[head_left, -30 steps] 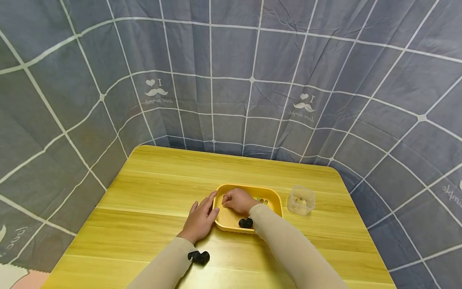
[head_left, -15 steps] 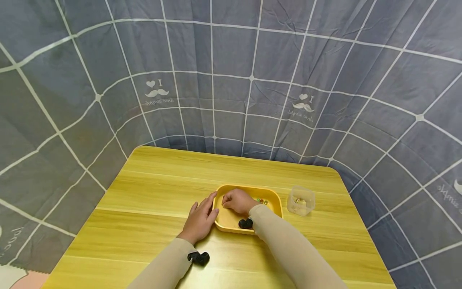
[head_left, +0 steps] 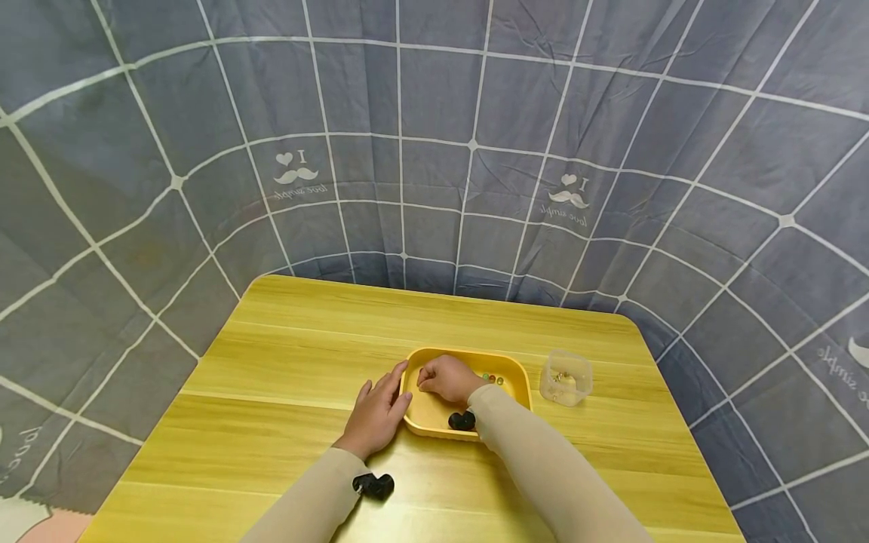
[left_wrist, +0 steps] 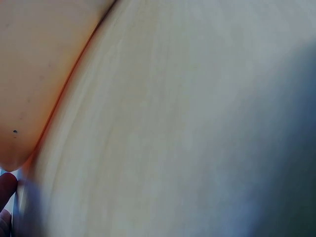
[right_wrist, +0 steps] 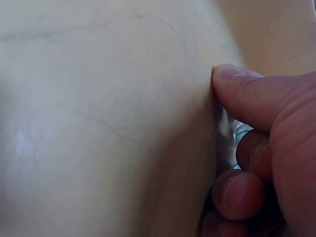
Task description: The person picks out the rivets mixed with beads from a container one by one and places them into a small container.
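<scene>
A yellow plastic tray [head_left: 434, 434] sits on the table. Inside its left part is my right hand [head_left: 449, 377], fingers curled down at the tray floor. The right wrist view shows a glass marble [right_wrist: 242, 131] with a blue swirl between the thumb [right_wrist: 237, 86] and the curled fingers, largely covered by them. Several small coloured marbles [head_left: 500, 381] lie in the tray behind that wrist. My left hand [head_left: 373, 415] rests against the tray's left side with its fingers extended along the rim. Only its fingertips [left_wrist: 7, 187] show in the left wrist view, by the tray's corner.
To the right of the tray stands a clear plastic box [head_left: 577, 369] with small gold-coloured pieces inside. The wood-grain table [head_left: 305, 332] ends in front of a grey checked curtain [head_left: 434, 173]. Black wrist cameras [head_left: 373, 486] stick out from both sleeves.
Both hands, the tray and the box hold their places. Only the head view shifts very slightly.
</scene>
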`<state>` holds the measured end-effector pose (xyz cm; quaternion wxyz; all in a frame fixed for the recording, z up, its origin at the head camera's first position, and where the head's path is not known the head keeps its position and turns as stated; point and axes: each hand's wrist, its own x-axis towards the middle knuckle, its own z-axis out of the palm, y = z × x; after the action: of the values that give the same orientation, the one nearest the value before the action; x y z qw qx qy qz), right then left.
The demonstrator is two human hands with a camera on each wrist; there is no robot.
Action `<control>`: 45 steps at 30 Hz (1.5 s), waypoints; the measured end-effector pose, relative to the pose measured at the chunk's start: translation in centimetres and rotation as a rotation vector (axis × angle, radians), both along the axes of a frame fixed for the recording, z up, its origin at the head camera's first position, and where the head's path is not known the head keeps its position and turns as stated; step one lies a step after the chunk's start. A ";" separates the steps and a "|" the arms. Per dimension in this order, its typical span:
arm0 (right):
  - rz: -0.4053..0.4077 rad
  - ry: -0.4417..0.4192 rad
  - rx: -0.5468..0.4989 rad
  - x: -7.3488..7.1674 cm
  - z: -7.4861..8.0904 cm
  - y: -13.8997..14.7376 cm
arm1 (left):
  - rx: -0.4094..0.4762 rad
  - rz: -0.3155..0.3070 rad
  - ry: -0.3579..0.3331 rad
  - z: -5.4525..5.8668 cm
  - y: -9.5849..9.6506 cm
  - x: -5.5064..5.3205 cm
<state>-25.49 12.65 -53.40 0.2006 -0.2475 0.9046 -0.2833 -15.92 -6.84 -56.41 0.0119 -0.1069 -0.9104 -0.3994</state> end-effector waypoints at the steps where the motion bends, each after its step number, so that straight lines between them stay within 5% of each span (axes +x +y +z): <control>1: -0.001 -0.002 -0.002 0.0 0.0 0.0 | 0.000 0.000 0.000 0.0 0.0 0.0; 24: 0.000 -0.069 -0.037 -0.6 0.5 1.2 | -0.003 -0.001 -0.016 0.4 0.4 0.0; 45: -0.016 -0.074 -0.053 -0.6 5.2 3.3 | -0.009 0.002 -0.059 0.9 0.3 -0.3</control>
<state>-26.13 15.97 -48.20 0.2251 -0.2346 0.8907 -0.3176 -16.25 -6.52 -55.53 -0.0151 -0.0943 -0.9123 -0.3982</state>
